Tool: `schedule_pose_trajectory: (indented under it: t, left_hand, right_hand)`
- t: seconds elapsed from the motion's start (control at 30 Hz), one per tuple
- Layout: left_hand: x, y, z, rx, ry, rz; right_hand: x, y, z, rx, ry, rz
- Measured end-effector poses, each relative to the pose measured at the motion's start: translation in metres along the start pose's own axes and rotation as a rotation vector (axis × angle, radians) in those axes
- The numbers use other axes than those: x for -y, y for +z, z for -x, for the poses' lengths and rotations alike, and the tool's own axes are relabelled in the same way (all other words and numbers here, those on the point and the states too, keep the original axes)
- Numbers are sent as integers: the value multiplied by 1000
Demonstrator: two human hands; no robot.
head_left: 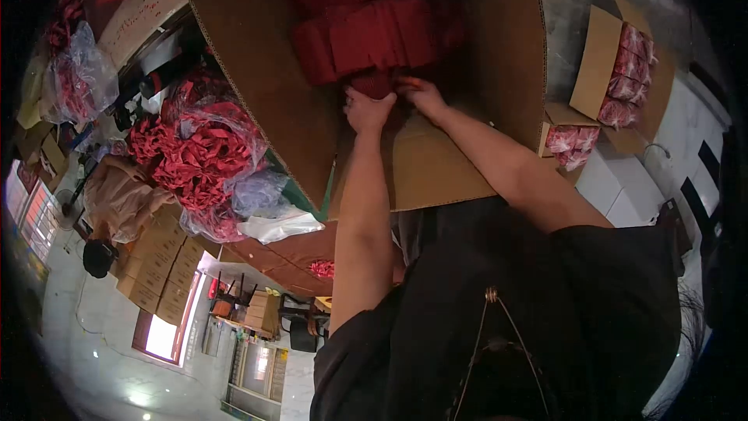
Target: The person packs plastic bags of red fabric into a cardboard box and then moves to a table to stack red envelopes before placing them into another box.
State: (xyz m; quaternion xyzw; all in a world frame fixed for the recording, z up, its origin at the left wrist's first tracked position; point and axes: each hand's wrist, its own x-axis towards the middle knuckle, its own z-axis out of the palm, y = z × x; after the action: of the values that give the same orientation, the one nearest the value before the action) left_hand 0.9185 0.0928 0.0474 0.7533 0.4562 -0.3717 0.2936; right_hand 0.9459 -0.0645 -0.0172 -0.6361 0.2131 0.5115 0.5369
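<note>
A large open cardboard box [506, 47] stands before me with red fabric-like bundles [382, 35] inside. Low in the box, my left hand [368, 111] is closed on the left side of a dark red ribbed bundle [372, 84]. My right hand [425, 100] is closed at that bundle's right side, its fingers pinched around something small that I cannot make out. A bright orange patch shows at those fingers. Shadow hides the fingertips and the underside of the bundle.
Left of the box lies a heap of red strips [199, 148] with clear plastic bags. Open cartons of wrapped red packs [627, 70] stand at the right. Another person [121, 195] is at the far left, near stacked cartons [160, 261].
</note>
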Motion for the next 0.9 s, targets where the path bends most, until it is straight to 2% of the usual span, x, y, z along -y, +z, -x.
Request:
schedule_pose_trajectory:
  t: [0.03, 0.1, 0.13, 0.2, 0.23, 0.3, 0.33, 0.37, 0.4, 0.53, 0.6, 0.63, 0.7, 0.8, 0.9]
  left_hand:
    - [0, 2, -1, -15, 12, -14]
    - [2, 4, -2, -28, 21, -30]
    - [1, 4, -2, -28, 12, -32]
    - [-1, 1, -1, -24, 2, -37]
    - [-1, 0, -1, 10, -3, -31]
    - [-3, 0, -2, 38, -12, -22]
    - [-1, 6, -2, -78, 30, -24]
    - [4, 10, -1, -191, 72, -28]
    - [8, 12, -2, -189, 71, -31]
    - [7, 10, -4, -172, 68, -40]
    - [5, 8, -2, -160, 68, -34]
    - [5, 8, -2, -159, 64, -32]
    - [5, 8, -2, -160, 56, -30]
    - [4, 11, -6, -170, 62, -36]
    - [7, 13, -3, -187, 42, -71]
  right_hand:
    - [-6, -4, -8, -165, -26, 137]
    - [28, -16, 1, -465, 128, 291]
    - [16, -24, -14, -464, 129, 291]
    - [-22, -43, -56, -671, 138, 450]
    - [-23, -44, -57, -670, 143, 452]
    - [-20, -42, -62, -459, 174, 572]
    - [-22, -42, -65, -455, 177, 572]
    - [-24, -42, -67, -346, 261, 467]
    - [-26, -42, -68, -240, 339, 360]
    - [-30, -32, -61, -354, 187, 510]
    - [-39, -36, -56, -337, 10, 355]
    - [-34, -37, -54, -336, 6, 356]
    - [-23, -39, -50, -280, 160, 581]
    - [12, -30, -27, -291, 176, 663]
    - [-8, -41, -47, -218, 257, 593]
